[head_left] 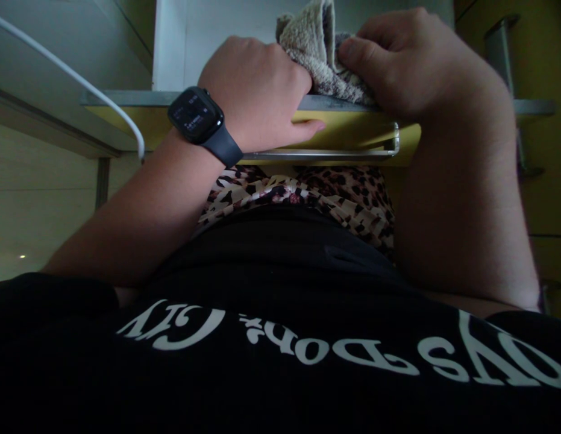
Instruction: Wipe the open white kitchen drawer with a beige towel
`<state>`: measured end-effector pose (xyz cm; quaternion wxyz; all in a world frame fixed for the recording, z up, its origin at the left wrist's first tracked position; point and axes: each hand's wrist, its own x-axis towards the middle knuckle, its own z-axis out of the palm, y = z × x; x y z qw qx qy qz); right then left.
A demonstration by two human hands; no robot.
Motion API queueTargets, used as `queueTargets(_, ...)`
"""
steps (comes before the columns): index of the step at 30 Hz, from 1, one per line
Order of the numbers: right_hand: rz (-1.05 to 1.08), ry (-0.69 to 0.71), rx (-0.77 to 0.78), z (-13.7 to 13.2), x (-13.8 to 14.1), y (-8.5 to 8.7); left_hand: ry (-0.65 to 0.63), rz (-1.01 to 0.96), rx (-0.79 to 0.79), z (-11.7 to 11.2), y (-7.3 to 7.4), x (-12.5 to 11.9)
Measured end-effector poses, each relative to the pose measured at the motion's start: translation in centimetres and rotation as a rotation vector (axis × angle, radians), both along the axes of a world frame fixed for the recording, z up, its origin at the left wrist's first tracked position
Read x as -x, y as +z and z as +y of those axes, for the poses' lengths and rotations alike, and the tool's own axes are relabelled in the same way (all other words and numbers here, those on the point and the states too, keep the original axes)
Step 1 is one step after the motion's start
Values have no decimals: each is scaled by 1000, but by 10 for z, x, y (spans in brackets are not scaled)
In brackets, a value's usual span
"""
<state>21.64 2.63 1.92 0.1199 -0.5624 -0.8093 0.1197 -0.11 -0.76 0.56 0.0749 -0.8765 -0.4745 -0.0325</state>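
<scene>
A grey-beige terry cloth [307, 48] is bunched up on the top edge of an open drawer's yellow front [352, 129]. My right hand [407, 60] is closed on the cloth, its thumb pressed against the folds and the other fingers mostly hidden. My left hand [257, 90], with a black watch [196, 114] on the wrist, lies over the same edge just left of the cloth. Its thumb rests along the outer face of the front, while its fingers curl over to the inside, out of sight. The knuckles touch or nearly touch the cloth.
The drawer's white inside [176, 48] shows beyond my hands. A metal bar handle [325, 155] runs along its front, close to my patterned trousers [352, 199]. A white cable [81, 75] hangs at the left. Yellow cabinet fronts with a handle [501, 48] stand at the right.
</scene>
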Motion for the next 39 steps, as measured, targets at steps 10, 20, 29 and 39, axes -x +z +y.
queueTargets(10,-8,-10,4,-1,0,0,11,9,1,1,1,0)
queueTargets(20,4,-8,1,-1,1,0,17,-2,21,0,1,-1)
queueTargets(29,1,-11,6,-1,1,0,12,17,8,2,0,0)
queueTargets(39,8,21,-11,-2,0,-1,10,23,19,2,0,1)
